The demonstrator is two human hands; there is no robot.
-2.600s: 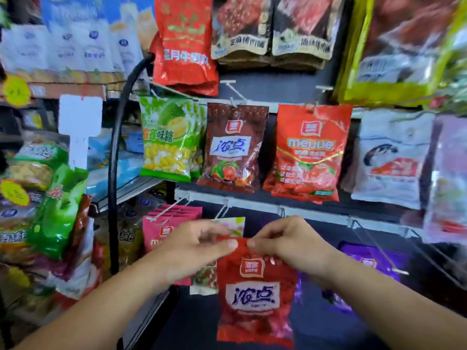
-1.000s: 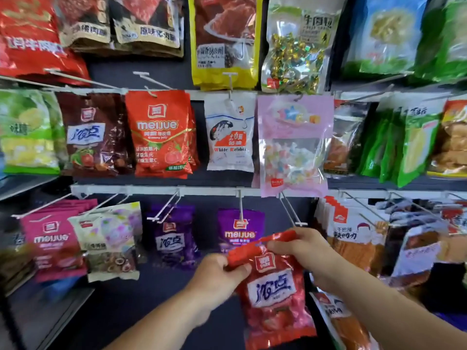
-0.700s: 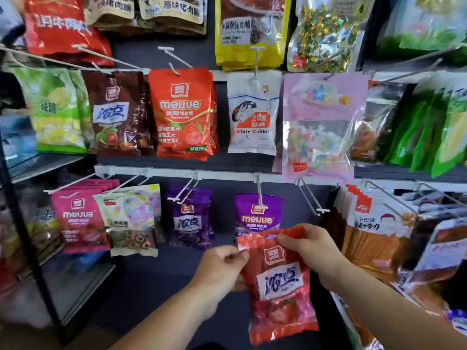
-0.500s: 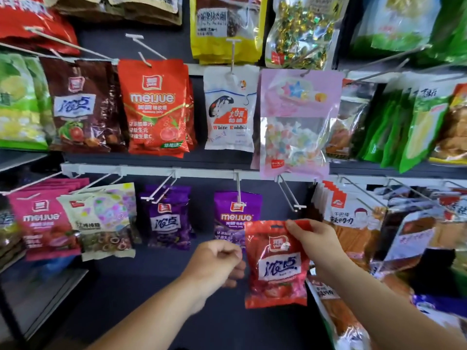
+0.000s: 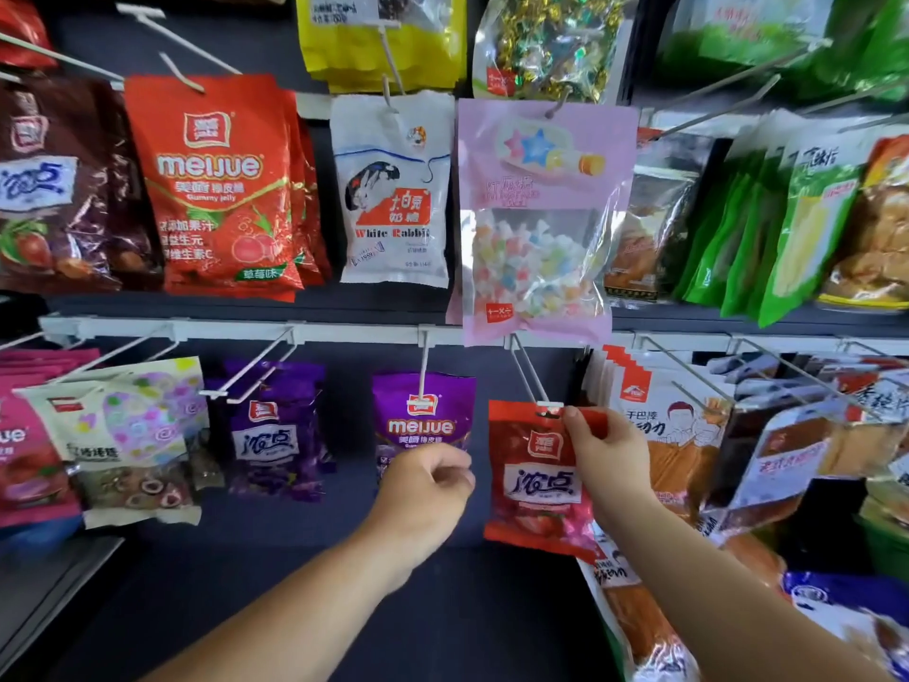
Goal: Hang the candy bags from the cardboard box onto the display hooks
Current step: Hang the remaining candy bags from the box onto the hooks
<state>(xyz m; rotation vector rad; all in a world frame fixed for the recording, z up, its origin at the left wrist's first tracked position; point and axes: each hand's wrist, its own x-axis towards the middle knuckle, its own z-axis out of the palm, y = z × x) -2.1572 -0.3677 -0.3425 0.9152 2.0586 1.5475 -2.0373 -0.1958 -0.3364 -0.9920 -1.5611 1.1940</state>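
Observation:
My right hand (image 5: pixel 602 460) pinches the top right corner of a red candy bag (image 5: pixel 533 484). The bag's hang hole sits at the tip of a white wire display hook (image 5: pixel 529 374) that juts from the lower rail. The bag hangs upright below the hook tip. To its left, my left hand (image 5: pixel 425 489) hovers with its fingers curled and holds nothing, just in front of a purple candy bag (image 5: pixel 423 411). The cardboard box is out of view.
The lower rail (image 5: pixel 236 329) carries more hooks with purple (image 5: pixel 270 435), pale patterned (image 5: pixel 128 435) and pink (image 5: pixel 29 445) bags to the left. Snack packs (image 5: pixel 674 435) crowd the right. Above hang a red bag (image 5: pixel 221 189), a white bag (image 5: pixel 393 189) and a pink star-candy bag (image 5: pixel 541 219).
My left hand let go of the red bag and drew back. My right hand raised the bag from waist height up to the hook tip.

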